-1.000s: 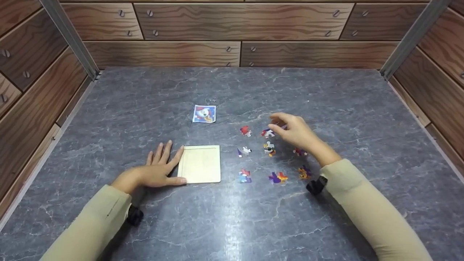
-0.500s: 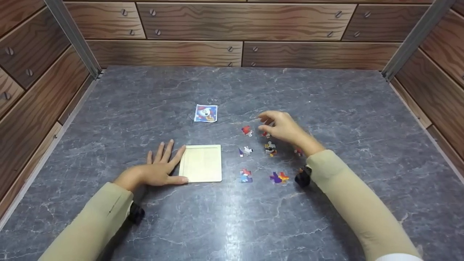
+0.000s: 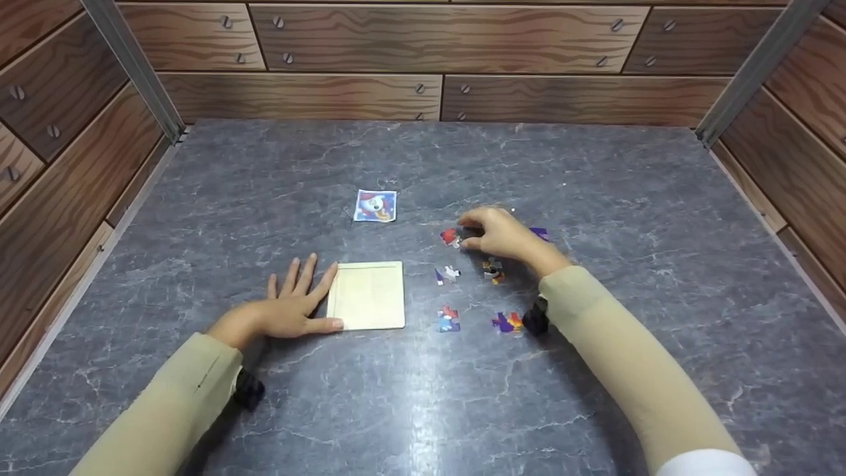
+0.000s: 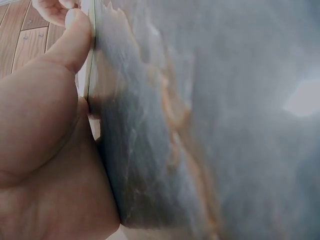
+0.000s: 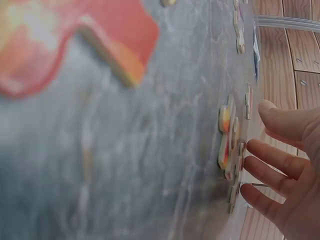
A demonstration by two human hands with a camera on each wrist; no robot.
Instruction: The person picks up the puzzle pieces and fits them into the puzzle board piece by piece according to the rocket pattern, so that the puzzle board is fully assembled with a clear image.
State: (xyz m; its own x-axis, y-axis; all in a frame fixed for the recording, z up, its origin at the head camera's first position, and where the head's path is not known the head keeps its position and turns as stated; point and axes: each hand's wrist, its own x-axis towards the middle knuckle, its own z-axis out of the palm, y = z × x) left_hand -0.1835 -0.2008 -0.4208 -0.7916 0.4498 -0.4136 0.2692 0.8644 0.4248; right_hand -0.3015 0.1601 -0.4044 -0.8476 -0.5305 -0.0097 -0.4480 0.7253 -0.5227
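Observation:
My left hand (image 3: 277,316) lies with fingers spread against the left side of a pale square wooden puzzle tray (image 3: 367,297), the thumb on its lower left corner. In the left wrist view the thumb touches the tray's thin edge (image 4: 92,45). My right hand (image 3: 502,233) hovers over the puzzle pieces, fingers loosely bent and thumb apart. Its fingertips come close to a red and white puzzle piece (image 3: 449,237). From the right wrist view, its fingers (image 5: 272,160) hold nothing visible. A white and purple piece (image 3: 451,274) and a black and orange piece (image 3: 492,270) lie nearer me.
Above the tray lies a small picture card (image 3: 375,206) with a cartoon character. A blue and red piece (image 3: 448,320), a purple and orange piece (image 3: 506,322) and a purple piece (image 3: 539,233) lie around. Wood-patterned walls (image 3: 357,39) bound the grey marbled table (image 3: 410,158).
My right hand has moved left across the pieces toward the red and white one, covering a piece beneath it and uncovering the purple one. My left hand stays on the tray.

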